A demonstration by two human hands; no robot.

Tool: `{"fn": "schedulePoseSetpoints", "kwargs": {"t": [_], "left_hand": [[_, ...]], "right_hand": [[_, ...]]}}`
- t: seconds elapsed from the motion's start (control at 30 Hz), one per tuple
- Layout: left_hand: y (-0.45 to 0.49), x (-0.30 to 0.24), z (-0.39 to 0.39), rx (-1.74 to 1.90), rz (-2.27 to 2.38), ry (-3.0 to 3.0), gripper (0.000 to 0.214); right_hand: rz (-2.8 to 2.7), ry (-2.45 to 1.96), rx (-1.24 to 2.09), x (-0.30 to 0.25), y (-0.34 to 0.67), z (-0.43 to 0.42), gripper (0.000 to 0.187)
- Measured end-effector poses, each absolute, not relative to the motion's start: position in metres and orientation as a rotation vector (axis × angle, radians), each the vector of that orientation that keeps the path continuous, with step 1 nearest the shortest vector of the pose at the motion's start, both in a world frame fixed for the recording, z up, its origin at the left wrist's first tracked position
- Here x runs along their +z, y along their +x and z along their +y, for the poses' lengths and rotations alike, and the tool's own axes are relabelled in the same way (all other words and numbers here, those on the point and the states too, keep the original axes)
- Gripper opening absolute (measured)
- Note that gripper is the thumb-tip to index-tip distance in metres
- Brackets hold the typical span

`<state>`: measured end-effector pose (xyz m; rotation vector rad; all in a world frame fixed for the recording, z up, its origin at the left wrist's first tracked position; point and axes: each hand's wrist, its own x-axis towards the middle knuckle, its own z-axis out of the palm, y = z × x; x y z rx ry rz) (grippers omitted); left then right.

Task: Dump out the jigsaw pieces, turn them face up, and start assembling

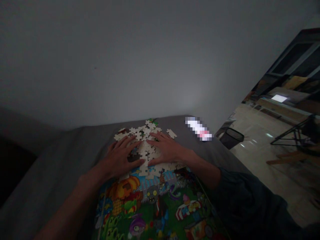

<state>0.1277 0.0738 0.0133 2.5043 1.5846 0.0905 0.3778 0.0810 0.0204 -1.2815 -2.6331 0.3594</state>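
Note:
Both hands lie palm down on a loose heap of jigsaw puzzle pieces [143, 155], most showing their pale backs. My left hand [122, 155] covers the heap's left side with its fingers spread. On the right side rests my right hand [166, 148], its fingers also stretched out and the thumb pointing at the left thumb. Pieces under both palms are hidden. The heap covers the far part of a colourful cartoon picture [152, 206] with a zombie figure, a pumpkin and plants. One pale piece [171, 133] lies apart, just beyond my right hand.
A grey cloth-covered surface [67, 160] lies under everything and meets a plain wall [140, 66] at the back. A bright, pixelated oblong object [198, 129] sits at the far right of the surface. Beyond the right edge are a tiled floor [252, 133] and a dark-framed chair [231, 137].

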Motion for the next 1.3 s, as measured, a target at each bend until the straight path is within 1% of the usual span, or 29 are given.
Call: {"fn": "schedulePoseSetpoints", "kwargs": {"t": [0.17,0.3,0.6,0.87,1.07,1.23,1.27,1.3], "left_hand": [[0.127,0.009,0.076,0.138,1.555,2.545,0.075],[0.128,0.006,0.078,0.158,1.55,2.549,0.074],[0.123,0.002,0.082,0.247,1.501,2.664,0.065],[0.125,0.006,0.08,0.201,1.529,2.643,0.066],[0.126,0.009,0.078,0.171,1.517,2.613,0.073],[0.129,0.015,0.071,0.032,1.502,2.525,0.104],[0.129,0.016,0.07,0.033,1.498,2.53,0.106],[0.13,0.016,0.07,0.053,1.504,2.541,0.104]], "right_hand": [[-2.651,-1.19,0.38,0.027,0.385,0.087,0.09],[-2.669,-1.188,0.352,0.028,0.386,0.089,0.085],[-2.632,-1.225,0.437,0.026,0.39,0.084,0.082],[-2.695,-1.22,0.344,0.022,0.385,0.085,0.086],[-2.706,-1.227,0.259,0.019,0.386,0.084,0.081],[-2.698,-1.237,0.16,0.018,0.382,0.082,0.076],[-2.681,-1.227,0.143,0.018,0.38,0.082,0.072],[-2.656,-1.214,0.13,0.017,0.379,0.082,0.063]]}}
